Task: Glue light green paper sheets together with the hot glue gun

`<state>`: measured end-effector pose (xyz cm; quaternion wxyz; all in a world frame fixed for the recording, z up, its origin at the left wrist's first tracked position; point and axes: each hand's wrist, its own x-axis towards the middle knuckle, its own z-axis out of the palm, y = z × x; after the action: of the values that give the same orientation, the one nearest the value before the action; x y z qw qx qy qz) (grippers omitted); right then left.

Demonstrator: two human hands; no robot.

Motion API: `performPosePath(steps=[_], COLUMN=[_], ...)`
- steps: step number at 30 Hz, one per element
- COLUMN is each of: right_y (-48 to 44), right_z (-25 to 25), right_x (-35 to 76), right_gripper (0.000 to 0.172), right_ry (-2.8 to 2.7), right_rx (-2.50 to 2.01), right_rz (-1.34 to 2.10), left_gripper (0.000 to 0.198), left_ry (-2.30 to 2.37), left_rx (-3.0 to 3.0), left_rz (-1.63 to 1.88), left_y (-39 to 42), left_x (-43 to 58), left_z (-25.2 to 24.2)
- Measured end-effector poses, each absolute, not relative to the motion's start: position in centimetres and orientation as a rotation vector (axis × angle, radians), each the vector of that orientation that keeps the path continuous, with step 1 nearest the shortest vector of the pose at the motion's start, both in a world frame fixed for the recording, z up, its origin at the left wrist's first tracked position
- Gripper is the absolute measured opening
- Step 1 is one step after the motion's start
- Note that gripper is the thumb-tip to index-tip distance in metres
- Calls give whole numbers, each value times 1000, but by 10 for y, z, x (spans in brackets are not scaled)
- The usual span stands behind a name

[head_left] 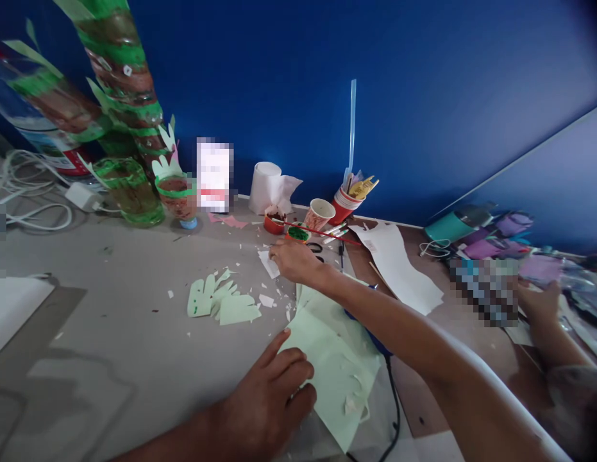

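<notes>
My right hand [298, 262] reaches across the table, its fingers pinched at the edge of a small white piece of paper [268, 264]. Just behind it stand a small cup of green paint [297, 233] and a red cup with dark brown paint [275, 219]. My left hand [274, 394] hovers or rests by the left edge of a light green paper sheet [339, 359], index finger stretched out, the others loosely bent, nothing visible in it. Left of my right hand lie pale green cut-out leaf shapes [221, 300] among white paper scraps.
Painted green-and-brown bottle pieces [129, 83] form a tall stack at the left. A paper roll [267, 186], a patterned paper cup [320, 213] and red cups with sticks [346, 204] stand along the blue wall. A dark cable [392, 391] runs down front. Another person's hand [541, 301] is at the right.
</notes>
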<state>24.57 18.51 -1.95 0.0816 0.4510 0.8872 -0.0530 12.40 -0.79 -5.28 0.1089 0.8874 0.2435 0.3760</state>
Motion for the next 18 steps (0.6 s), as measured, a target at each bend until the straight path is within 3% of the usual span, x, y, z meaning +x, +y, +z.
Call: performPosePath(steps=[18], right_y=[151], right_z=[-15], right_x=[269], right_gripper=[27], right_ry=[2784], right_rx=[1293], right_rz=[-93], left_gripper=[21], left_ry=[739], left_rx=[2594], left_rz=[1135], left_y=[-8], left_x=[125], left_z=[-51])
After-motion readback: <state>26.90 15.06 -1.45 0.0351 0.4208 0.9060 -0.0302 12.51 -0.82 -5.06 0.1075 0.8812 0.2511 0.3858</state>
